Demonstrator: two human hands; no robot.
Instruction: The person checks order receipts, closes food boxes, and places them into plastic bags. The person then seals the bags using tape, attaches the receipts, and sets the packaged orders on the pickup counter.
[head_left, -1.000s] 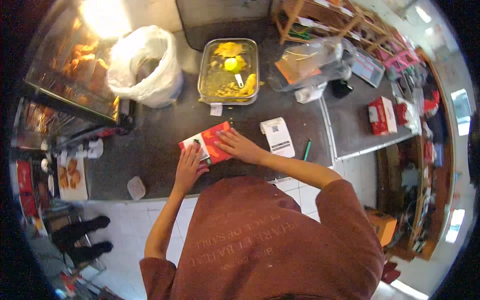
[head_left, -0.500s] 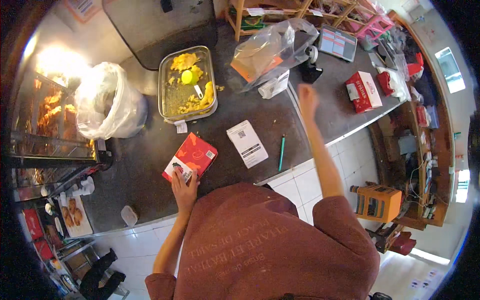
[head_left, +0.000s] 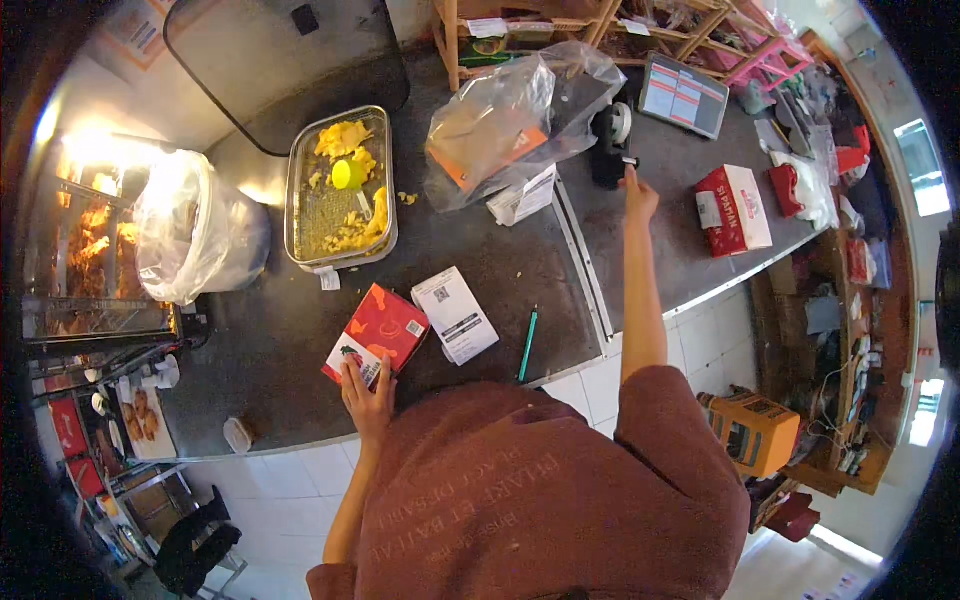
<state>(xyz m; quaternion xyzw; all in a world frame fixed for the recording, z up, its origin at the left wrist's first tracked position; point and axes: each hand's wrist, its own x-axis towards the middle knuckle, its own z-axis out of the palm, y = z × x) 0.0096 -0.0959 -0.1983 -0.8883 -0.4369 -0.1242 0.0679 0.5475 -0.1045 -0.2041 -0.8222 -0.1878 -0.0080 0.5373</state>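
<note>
Dark bench (head_left: 260,360), tray (head_left: 350,260) of yellow food at the back with a scoop (head_left: 348,175) in it. Red carton (head_left: 390,325) sits on the near part of the bench, tilted to the edge, just beside a white slip (head_left: 455,325). Pen (head_left: 528,345) lies to the right of the slip.

Hands: left hand (head_left: 370,398) has its fingers spread on the carton's near end, pressing rather than gripping. Right hand (head_left: 642,200) is stretched out to the black dispenser (head_left: 605,150), fingers at its near end; can't tell if they grip.

Status: carton placed and steadied, dispenser reached. No strip from the dispenser visible on the carton's top. Can't tell if the carton is filled or flat. Slip lies loose, not on the carton.
</note>
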